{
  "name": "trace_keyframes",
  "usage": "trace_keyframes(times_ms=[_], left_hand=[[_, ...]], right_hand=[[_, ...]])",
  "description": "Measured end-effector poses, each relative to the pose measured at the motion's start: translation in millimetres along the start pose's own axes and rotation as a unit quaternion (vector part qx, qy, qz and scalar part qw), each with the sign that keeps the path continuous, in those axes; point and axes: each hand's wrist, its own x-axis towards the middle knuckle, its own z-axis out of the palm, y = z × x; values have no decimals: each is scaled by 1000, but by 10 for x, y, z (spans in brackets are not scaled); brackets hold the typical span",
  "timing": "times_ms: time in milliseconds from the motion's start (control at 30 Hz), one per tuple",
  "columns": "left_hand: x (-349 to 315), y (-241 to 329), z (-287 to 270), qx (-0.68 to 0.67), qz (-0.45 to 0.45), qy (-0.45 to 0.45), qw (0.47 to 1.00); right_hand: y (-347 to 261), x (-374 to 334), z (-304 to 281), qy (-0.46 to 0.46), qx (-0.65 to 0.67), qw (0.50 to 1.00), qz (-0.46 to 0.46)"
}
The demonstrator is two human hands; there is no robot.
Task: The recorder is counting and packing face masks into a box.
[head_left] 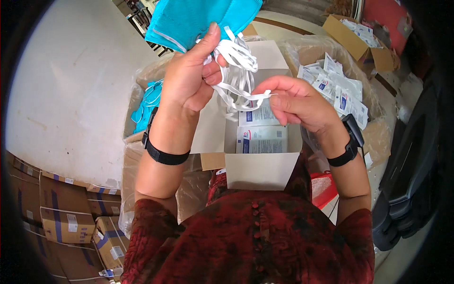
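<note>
Up at the top, my left hand [187, 80] grips a stack of teal face masks [203, 19], its thumb pressed on their lower edge. White elastic straps [238, 56] hang in a bundle from the masks. My right hand [302, 104] is closed in a pinch on the end of one strap, and a fine thread sticks out there. Below both hands stands an open white carton [257, 171] with its flaps spread. Printed white packets [262, 139] lie inside it, partly covered by the straps and my right fingers.
To the left, a plastic-lined box holds more teal masks [150, 102]. At right, loose white packets [343, 92] fill a plastic-lined box. Farther back is an open cardboard box [352, 40] of packets. Brown cartons [68, 222] stack at lower left; a dark chair [411, 175] stands at right.
</note>
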Motion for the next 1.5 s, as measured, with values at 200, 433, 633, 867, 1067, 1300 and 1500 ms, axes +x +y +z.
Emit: trace_keyframes(times_ms=[200,433,633,867,1067,1300,1500], left_hand=[[7,-3,120,-1,38,27,999],[-12,-49,79,-23,16,3,1000],[10,12,161,-6,62,31,998],[56,51,21,-24,67,5,997],[65,37,60,-17,68,20,997],[71,74,88,-23,64,-50,996],[82,31,122,-12,57,-61,996]], right_hand=[[217,90,96,-47,167,985,24],[244,124,230,-42,293,955,0],[193,74,357,-100,57,987,115],[339,17,176,-91,184,978,26],[336,24,200,-69,280,957,30],[289,47,177,-31,178,982,47],[314,114,133,-5,-52,998,18]])
